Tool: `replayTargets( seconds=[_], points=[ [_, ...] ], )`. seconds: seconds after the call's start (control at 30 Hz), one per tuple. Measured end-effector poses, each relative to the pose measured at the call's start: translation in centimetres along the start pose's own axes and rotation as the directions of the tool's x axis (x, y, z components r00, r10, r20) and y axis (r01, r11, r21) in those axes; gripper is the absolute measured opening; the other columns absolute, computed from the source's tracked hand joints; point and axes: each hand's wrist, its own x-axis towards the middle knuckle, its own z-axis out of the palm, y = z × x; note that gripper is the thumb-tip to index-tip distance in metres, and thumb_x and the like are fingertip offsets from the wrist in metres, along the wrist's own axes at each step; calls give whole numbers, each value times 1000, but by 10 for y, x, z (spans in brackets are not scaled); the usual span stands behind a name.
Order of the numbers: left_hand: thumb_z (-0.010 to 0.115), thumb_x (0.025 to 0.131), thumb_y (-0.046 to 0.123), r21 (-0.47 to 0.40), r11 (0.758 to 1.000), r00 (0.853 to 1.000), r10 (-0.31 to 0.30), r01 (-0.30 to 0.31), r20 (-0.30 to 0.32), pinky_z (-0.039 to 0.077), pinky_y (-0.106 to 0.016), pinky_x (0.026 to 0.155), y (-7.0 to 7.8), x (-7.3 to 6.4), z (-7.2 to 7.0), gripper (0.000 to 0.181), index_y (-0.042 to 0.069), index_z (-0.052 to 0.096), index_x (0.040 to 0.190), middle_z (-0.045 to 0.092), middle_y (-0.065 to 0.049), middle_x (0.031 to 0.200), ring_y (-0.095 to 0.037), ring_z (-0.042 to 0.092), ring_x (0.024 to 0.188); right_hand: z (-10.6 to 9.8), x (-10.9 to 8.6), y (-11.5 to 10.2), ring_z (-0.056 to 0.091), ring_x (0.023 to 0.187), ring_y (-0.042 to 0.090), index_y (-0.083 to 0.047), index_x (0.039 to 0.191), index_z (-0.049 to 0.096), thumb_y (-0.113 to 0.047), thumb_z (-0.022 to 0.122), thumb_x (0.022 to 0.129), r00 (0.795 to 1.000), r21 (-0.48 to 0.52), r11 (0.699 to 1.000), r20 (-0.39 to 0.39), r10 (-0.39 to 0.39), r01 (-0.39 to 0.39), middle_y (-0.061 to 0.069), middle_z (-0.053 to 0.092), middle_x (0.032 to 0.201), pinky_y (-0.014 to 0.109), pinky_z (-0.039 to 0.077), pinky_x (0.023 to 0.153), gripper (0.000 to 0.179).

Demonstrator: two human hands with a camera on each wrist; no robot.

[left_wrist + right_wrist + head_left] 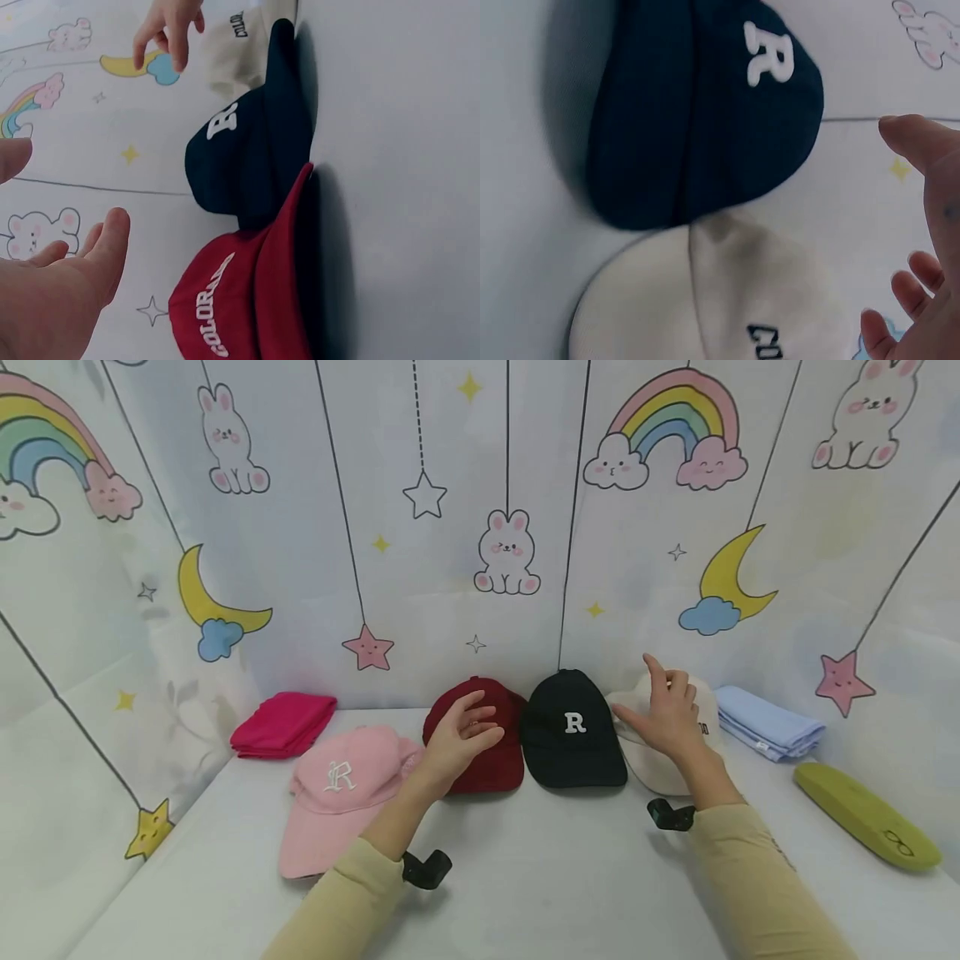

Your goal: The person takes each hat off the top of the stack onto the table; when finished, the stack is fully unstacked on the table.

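Note:
Four baseball caps would be a row of several: a pink cap at the left, then a dark red cap, a black cap with a white R, and a cream cap. My left hand is raised in front of the red cap, fingers spread and holding nothing. In the left wrist view the red cap shows white lettering, with a gap between it and the fingers. My right hand, thumb apart from loosely bent fingers, hovers over the cream cap and hides part of it.
A folded bright pink cloth lies at the back left. At the right are a folded light blue cloth and a green glasses case. Behind the white table hangs a curtain printed with rabbits and stars.

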Motion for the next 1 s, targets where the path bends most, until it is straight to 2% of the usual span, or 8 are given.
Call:
replayTargets(
  seconds=[0.17,0.33,0.57,0.8,1.0],
  points=[
    [67,94,9,39,999,1000,-5,5,-18,43,-45,107,10,-3,-14,72,5,30,156,46,-24,148,-34,52,127,4,4,-23,25,125,48,-15,162,11,-41,71,93,999,45,998,4,-39,39,30,22,142,69,30,96,95],
    [67,95,11,68,998,1000,-3,5,-31,40,-46,109,16,-8,-30,74,7,28,157,44,-21,150,-34,49,131,12,7,-46,29,122,46,-12,161,16,-39,71,93,993,82,990,-15,-114,115,30,27,140,66,36,95,92],
    [69,96,14,116,993,997,-30,38,-68,46,-28,98,21,-25,-54,75,15,28,158,44,-13,151,-29,48,133,29,8,-70,33,123,43,-11,159,21,-36,73,92,984,160,971,-8,-179,178,27,33,134,62,40,96,88],
    [68,97,16,158,986,993,-36,54,-116,42,-44,108,24,-40,-80,75,18,26,159,45,-9,151,-28,46,134,45,9,-95,36,123,43,-10,158,26,-34,75,91,974,197,955,-18,-225,224,26,38,133,60,42,97,86],
    [66,98,17,190,980,989,-28,55,-145,45,-31,103,30,-53,-100,74,16,25,160,43,-11,152,-28,47,134,59,9,-112,37,122,40,-9,157,28,-33,75,91,967,227,940,-22,-255,253,24,41,130,59,43,95,84]
  ],
)
